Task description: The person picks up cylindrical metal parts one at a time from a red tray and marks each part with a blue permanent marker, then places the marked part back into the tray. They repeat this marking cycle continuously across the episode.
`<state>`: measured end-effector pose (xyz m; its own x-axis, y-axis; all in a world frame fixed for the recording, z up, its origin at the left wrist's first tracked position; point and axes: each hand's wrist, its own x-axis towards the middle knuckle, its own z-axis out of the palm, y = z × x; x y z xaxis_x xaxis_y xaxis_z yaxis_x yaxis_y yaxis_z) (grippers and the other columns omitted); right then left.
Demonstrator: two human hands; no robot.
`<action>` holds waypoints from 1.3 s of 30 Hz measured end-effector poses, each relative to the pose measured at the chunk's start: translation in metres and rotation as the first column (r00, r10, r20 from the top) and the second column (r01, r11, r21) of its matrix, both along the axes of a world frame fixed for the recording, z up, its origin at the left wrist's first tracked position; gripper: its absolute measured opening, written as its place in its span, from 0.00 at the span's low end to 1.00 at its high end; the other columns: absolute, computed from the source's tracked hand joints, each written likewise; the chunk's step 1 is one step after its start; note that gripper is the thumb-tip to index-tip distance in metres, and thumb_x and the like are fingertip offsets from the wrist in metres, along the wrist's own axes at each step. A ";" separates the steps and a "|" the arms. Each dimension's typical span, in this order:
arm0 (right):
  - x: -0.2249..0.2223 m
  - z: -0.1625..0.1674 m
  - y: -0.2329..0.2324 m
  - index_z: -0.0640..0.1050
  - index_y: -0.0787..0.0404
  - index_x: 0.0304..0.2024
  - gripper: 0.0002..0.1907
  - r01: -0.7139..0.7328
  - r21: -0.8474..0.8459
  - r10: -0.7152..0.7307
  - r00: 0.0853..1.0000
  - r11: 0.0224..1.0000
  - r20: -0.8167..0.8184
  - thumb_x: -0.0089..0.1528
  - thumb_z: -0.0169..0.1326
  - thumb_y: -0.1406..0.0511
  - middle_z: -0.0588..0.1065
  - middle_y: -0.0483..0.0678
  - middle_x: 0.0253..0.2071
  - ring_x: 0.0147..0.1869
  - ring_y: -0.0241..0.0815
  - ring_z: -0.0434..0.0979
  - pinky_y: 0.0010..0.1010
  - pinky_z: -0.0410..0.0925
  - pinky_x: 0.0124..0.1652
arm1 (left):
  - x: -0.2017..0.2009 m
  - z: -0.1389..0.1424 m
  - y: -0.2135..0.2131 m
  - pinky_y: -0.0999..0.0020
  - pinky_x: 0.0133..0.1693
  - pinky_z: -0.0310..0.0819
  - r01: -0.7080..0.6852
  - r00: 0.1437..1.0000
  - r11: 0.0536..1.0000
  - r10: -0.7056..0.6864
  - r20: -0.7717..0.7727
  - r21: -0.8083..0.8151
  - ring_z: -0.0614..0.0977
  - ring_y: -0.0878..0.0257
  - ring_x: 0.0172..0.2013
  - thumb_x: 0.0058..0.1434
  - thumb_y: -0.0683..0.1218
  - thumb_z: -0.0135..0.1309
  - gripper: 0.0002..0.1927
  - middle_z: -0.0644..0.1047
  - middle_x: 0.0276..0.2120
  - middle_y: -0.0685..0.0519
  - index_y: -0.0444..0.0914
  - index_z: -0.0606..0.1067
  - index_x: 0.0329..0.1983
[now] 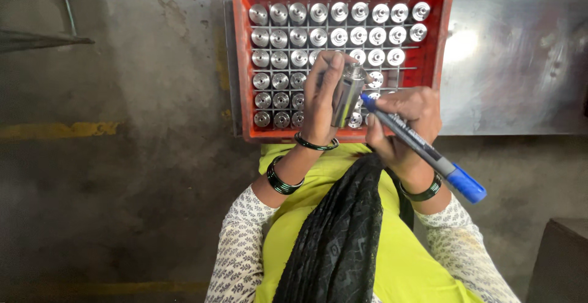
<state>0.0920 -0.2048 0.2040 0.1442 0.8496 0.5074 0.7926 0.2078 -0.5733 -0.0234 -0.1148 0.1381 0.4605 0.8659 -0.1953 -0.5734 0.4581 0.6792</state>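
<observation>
- Far left: grey stained concrete floor (110, 174) with a worn yellow painted stripe (58, 130) across it.
- Red plastic crate (242, 64) with a wire grid sits on a dull grey metal table (520, 64); grid cells hold upright shiny steel cylindrical parts (298, 35), top rows full, some cells at the right side of the lower rows bare.
- Left hand (320, 98) is raised over the crate's lower middle, fingers curled and pressed around one polished steel cylinder (346, 93); thumb side grips the body, fingertips at its upper end. Cylinder stands nearly upright, slightly tilted, lifted above the grid.
- Dark green bangles (315, 145) on the left wrist, more lower on the forearm.
- Right hand (407, 122) is just beside the cylinder, fingers pinching a blue marker pen (422, 149); tip (366, 100) touches or nearly touches the cylinder's side, cannot tell which; blue cap end points down-right.
- Below: yellow-green garment (404, 260), black scarf (337, 235), white patterned sleeves (236, 254).
- Bottom right: dark box corner (560, 260).
</observation>
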 end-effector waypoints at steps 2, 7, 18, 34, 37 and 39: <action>0.001 0.000 0.000 0.71 0.62 0.45 0.14 0.006 0.007 -0.007 0.999 1.000 0.049 0.61 0.62 0.73 0.77 0.49 0.37 0.40 0.47 0.71 0.37 0.63 0.45 | 0.002 0.000 0.000 0.68 0.42 0.79 0.000 0.999 1.000 -0.001 0.050 0.016 0.82 0.63 0.38 0.76 0.55 0.48 0.17 0.78 0.38 0.49 0.36 0.70 0.48; -0.007 -0.008 -0.005 0.72 0.60 0.43 0.14 -0.076 0.011 0.076 0.997 0.997 -0.025 0.57 0.60 0.71 0.78 0.50 0.35 0.39 0.45 0.75 0.38 0.63 0.44 | 0.001 -0.006 0.005 0.67 0.43 0.79 0.031 0.991 0.995 -0.018 0.135 -0.093 0.83 0.60 0.39 0.74 0.55 0.50 0.17 0.79 0.37 0.45 0.35 0.70 0.47; 0.086 -0.048 0.010 0.64 0.60 0.47 0.24 -0.221 -0.254 0.037 0.817 0.942 -0.575 0.67 0.69 0.64 0.75 0.49 0.44 0.51 0.39 0.78 0.23 0.72 0.51 | 0.039 -0.050 -0.006 0.63 0.50 0.74 0.175 0.979 0.984 -0.177 -0.096 -0.030 0.77 0.63 0.50 0.67 0.55 0.57 0.23 0.71 0.50 0.51 0.39 0.65 0.55; 0.146 -0.101 0.004 0.73 0.60 0.43 0.11 0.170 -0.351 0.055 0.834 0.921 0.549 0.63 0.61 0.67 0.73 0.49 0.39 0.47 0.51 0.73 0.41 0.64 0.47 | -0.002 -0.061 0.001 0.66 0.54 0.65 0.001 0.969 1.000 0.002 -0.249 0.012 0.71 0.67 0.49 0.70 0.50 0.54 0.14 0.71 0.48 0.55 0.40 0.68 0.53; 0.142 -0.105 0.010 0.73 0.59 0.47 0.14 0.165 -0.381 0.092 0.816 0.910 0.571 0.59 0.54 0.74 0.72 0.49 0.38 0.49 0.52 0.75 0.41 0.65 0.48 | -0.005 -0.060 0.002 0.68 0.53 0.66 -0.024 0.967 1.000 0.022 -0.254 -0.002 0.72 0.68 0.48 0.70 0.49 0.54 0.13 0.71 0.47 0.56 0.41 0.68 0.53; 0.138 -0.107 0.016 0.73 0.60 0.48 0.15 0.139 -0.405 0.102 0.848 0.904 0.521 0.59 0.53 0.75 0.73 0.51 0.38 0.47 0.54 0.75 0.42 0.66 0.46 | -0.006 -0.060 0.004 0.68 0.52 0.67 -0.037 0.969 0.999 0.029 -0.246 -0.027 0.73 0.69 0.48 0.69 0.48 0.54 0.13 0.72 0.46 0.57 0.41 0.68 0.53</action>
